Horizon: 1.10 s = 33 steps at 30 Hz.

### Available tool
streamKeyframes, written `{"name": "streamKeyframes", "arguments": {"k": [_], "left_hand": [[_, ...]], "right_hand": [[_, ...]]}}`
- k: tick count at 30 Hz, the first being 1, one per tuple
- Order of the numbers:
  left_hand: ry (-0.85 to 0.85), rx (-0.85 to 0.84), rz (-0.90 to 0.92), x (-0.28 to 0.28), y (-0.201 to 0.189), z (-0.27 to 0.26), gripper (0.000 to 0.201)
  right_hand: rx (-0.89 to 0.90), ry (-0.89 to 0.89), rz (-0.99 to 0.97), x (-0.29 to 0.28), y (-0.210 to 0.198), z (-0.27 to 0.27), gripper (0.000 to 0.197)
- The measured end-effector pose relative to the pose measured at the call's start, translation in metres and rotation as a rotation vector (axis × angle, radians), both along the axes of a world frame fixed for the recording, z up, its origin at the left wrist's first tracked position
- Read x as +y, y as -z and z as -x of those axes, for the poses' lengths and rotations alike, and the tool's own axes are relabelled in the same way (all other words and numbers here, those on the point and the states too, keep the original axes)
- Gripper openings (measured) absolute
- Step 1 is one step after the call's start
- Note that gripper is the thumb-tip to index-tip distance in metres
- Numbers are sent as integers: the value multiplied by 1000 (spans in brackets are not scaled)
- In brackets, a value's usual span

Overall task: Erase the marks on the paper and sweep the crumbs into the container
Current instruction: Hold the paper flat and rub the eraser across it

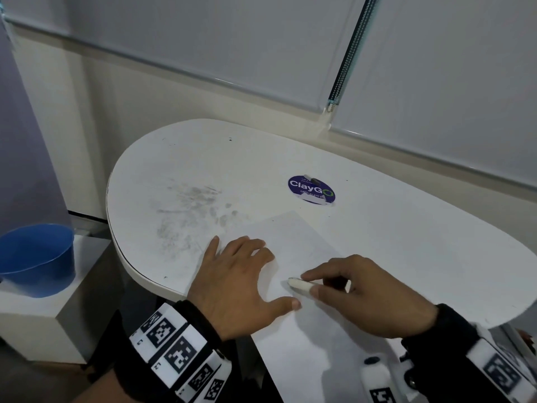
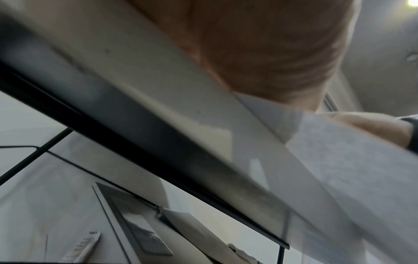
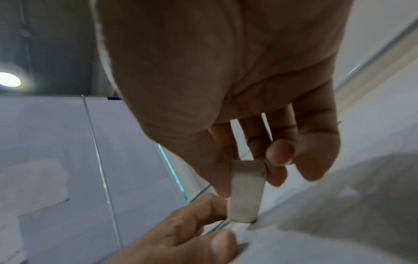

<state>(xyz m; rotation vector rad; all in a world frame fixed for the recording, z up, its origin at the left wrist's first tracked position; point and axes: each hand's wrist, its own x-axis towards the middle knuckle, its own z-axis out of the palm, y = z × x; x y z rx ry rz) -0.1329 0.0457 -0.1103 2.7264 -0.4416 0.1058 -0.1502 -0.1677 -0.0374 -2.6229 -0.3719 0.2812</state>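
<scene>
A white sheet of paper [image 1: 293,237] lies on the white table [image 1: 406,228], its near end hanging over the front edge. Only faint marks show on it. My left hand [image 1: 261,274] presses flat on the sheet's left part, fingers spread. My right hand [image 1: 309,285] pinches a small white eraser [image 1: 299,284] between thumb and forefinger, its tip down on the paper beside the left thumb. In the right wrist view the eraser [image 3: 246,191] stands almost upright on the paper [image 3: 328,223]. A blue container [image 1: 37,257] sits low to the left, off the table.
Grey smudges [image 1: 189,210] stain the table left of the paper. A round purple sticker [image 1: 311,189] with a small dark object on it lies behind the sheet. The container stands on a white box [image 1: 43,321]. Window blinds [image 1: 436,82] run behind the table.
</scene>
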Motion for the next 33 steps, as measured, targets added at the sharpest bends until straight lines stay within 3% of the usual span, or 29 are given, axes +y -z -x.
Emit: {"name": "streamKeyframes", "arguments": {"k": [4, 9, 11, 15, 18, 21, 25, 29, 33], "left_hand": [[10, 2, -1, 0, 1, -1, 92], [11, -7, -13, 0, 1, 0, 93], [15, 4, -12, 0, 1, -1, 92], [31, 18, -12, 2, -1, -1, 92], [39, 30, -3, 4, -1, -3, 92], [43, 38, -5, 4, 0, -5, 92], [43, 35, -22, 4, 1, -4, 93], [45, 33, -23, 4, 0, -3, 93], [43, 29, -24, 5, 1, -3, 94]], "right_hand": [[-55, 97, 73, -9, 0, -12, 23], [-50, -86, 5, 22, 0, 5, 32], [-35, -59, 12, 17, -2, 0, 38], [-139, 111, 129, -7, -5, -12, 23], [-98, 62, 59, -5, -4, -7, 18], [-52, 3, 81, -3, 0, -5, 18], [-189, 158, 126, -17, 0, -16, 20], [-135, 127, 51, -16, 0, -10, 20], [-264, 191, 171, -17, 6, -11, 21]]}}
